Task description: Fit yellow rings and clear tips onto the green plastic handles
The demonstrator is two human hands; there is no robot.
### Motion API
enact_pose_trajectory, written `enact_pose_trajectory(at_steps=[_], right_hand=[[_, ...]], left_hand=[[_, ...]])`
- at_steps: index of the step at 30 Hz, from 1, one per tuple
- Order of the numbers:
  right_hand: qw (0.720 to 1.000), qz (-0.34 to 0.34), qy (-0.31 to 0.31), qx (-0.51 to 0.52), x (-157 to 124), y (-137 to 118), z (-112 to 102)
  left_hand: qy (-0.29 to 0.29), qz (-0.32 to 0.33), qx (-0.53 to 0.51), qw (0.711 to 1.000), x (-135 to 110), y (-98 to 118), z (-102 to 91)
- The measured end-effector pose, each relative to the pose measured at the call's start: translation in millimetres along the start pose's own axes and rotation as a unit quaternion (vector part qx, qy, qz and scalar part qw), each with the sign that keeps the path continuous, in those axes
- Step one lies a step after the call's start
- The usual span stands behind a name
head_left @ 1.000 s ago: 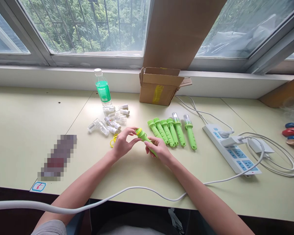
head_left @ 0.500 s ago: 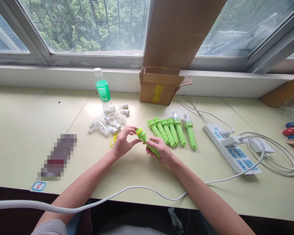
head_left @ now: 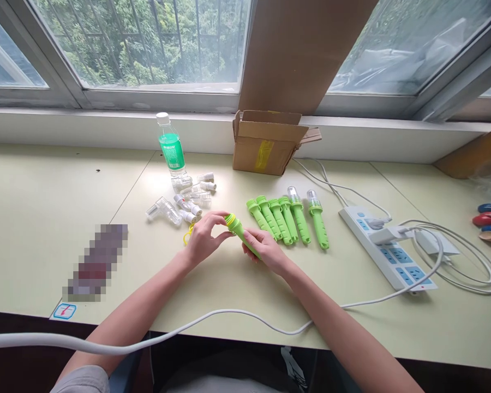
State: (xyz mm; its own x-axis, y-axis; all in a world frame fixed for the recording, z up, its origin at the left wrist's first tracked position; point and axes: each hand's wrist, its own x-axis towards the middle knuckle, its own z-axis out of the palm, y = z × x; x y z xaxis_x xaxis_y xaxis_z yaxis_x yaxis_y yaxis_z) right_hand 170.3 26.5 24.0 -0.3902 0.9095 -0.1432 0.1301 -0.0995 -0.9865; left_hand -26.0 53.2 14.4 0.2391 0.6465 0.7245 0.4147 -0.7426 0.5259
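My right hand [head_left: 265, 250] is wrapped round a green plastic flashlight handle [head_left: 242, 234], held tilted above the table with its threaded end up and left. A yellow rubber ring [head_left: 229, 219] sits at that end, and the fingertips of my left hand [head_left: 207, 236] grip it there. More yellow rings [head_left: 187, 236] lie partly hidden behind my left hand. Several green handles [head_left: 275, 218] lie in a row beyond my right hand. Two green flashlights with clear caps [head_left: 318, 221] lie at the row's right end. Clear caps and white light pieces [head_left: 188, 203] are piled beyond my left hand.
A water bottle [head_left: 172, 150] and an open cardboard box [head_left: 265, 147] stand near the window. A white power strip [head_left: 387, 248] with plugs lies at the right. Its white cable [head_left: 229, 311] runs across the near side, over my forearms. A blurred-out object [head_left: 98, 262] lies at the left.
Both hands and the green handle have shifted very slightly left. The left fingertips stay at the yellow ring on the threaded end. Everything else looks the same.
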Motion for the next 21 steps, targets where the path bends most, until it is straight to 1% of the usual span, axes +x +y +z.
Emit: enact_pose_trajectory(at_steps=[8, 13, 17, 21], right_hand=[[1.000, 0.008, -0.007, 0.026, 2.0, 6.8, -1.8], [0.999, 0.019, -0.019, 0.043, 0.7, 4.1, -4.5], [0.999, 0.025, -0.030, 0.034, 0.0, 1.3, -4.7], [0.999, 0.023, -0.020, 0.025, 0.3, 1.5, -3.3]], left_hand=[[-0.018, -0.009, -0.009, 1.000, -0.4, -0.9, 1.8], [-0.009, -0.007, -0.019, 1.000, 0.3, 0.8, 2.1], [-0.010, -0.020, -0.028, 0.999, 1.0, 2.4, 3.0], [-0.011, -0.025, -0.031, 0.999, 1.2, 2.0, 3.4]])
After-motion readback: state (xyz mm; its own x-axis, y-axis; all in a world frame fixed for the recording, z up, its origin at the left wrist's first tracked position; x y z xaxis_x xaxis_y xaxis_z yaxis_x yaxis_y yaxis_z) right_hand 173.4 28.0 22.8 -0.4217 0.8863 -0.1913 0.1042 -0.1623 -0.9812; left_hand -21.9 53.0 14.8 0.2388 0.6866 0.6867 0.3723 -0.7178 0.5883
